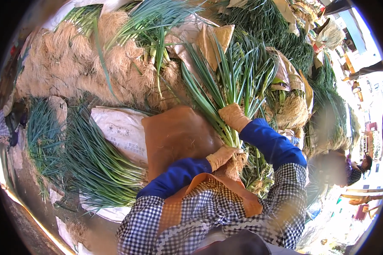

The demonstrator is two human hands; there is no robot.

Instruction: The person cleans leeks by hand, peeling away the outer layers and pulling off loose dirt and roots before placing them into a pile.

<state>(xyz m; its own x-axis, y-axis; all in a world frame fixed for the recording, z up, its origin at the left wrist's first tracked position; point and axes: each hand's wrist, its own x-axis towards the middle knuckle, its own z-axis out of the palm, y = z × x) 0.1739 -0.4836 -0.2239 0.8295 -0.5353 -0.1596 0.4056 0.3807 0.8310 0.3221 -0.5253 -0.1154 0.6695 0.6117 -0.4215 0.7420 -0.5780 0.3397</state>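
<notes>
Both of my hands wear tan gloves and hold a few long scallion plants over a brown apron spread on my lap. My left hand is closed around their lower ends, just above the tangled pale roots. Higher up, my right hand grips them where the stems turn into leaves. The green leaves fan out away from me, beyond the right hand. The fingers of both hands are partly hidden.
To my left, a pile of scallions lies on a white woven sack bearing writing. A long heap with matted roots stretches ahead. Scallion trimmings lie by my right side. A person is farther off at right.
</notes>
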